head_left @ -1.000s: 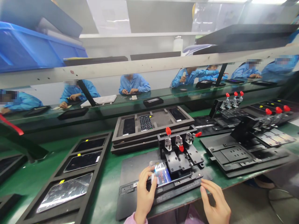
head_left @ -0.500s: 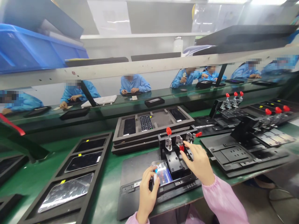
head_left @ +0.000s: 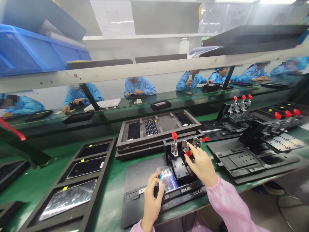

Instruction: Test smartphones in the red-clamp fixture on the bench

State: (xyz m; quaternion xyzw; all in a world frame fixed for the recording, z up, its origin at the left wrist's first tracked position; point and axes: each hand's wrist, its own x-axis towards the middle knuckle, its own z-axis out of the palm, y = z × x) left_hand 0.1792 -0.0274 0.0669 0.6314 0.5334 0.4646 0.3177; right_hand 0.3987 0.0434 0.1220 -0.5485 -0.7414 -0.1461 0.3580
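Observation:
A black clamping fixture (head_left: 183,167) with red-handled toggle clamps (head_left: 174,137) stands on a dark base plate (head_left: 137,180) at the near edge of the green bench. A shiny film-covered panel (head_left: 167,178) lies in the fixture's front slot. My left hand (head_left: 152,199) pinches the panel's left edge with thumb and fingers. My right hand (head_left: 201,164) reaches over the fixture, its fingertips on the middle red clamp handle (head_left: 187,153). A pink sleeve (head_left: 229,209) covers my right forearm.
A long black tray (head_left: 74,187) with glossy panels lies at the left. Stacked grey trays (head_left: 156,129) sit behind the fixture. More clamp fixtures (head_left: 256,145) stand at the right. People in blue coats (head_left: 137,87) work across the bench, and a blue bin (head_left: 36,51) rests on the shelf above.
My right hand rose from the bench's near edge and reached forward onto the middle red clamp handle. My left hand stayed on the panel's left edge.

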